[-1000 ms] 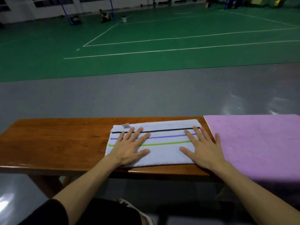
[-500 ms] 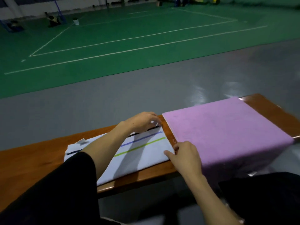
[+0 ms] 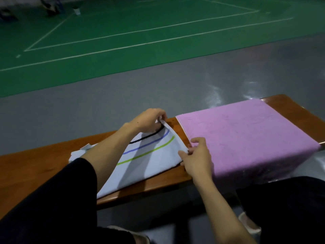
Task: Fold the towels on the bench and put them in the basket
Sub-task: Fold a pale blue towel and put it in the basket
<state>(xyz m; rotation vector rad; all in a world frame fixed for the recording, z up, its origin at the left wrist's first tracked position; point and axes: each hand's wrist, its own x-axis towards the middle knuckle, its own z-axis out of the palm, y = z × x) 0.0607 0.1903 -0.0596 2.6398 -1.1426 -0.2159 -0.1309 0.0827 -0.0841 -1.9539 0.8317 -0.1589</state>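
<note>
Two hands, each pinching a right-hand corner of one white folded cloth towel [image 3: 149, 162] with three stripes.

The left hand [image 3: 149, 120] pinches the far right corner between curled fingers and thumb; the right hand [image 3: 196, 155] pinches the near right corner, so that edge stands lifted off the one long brown wooden bench [image 3: 35, 166] while the rest lies flat. The stripes are one black, one blue, one green. A second towel, lilac and plain [image 3: 246, 138], lies spread just to the right, its near side hanging over the bench edge. Beyond lie a grey floor [image 3: 105, 99] and a green court with white lines [image 3: 140, 23].
</note>
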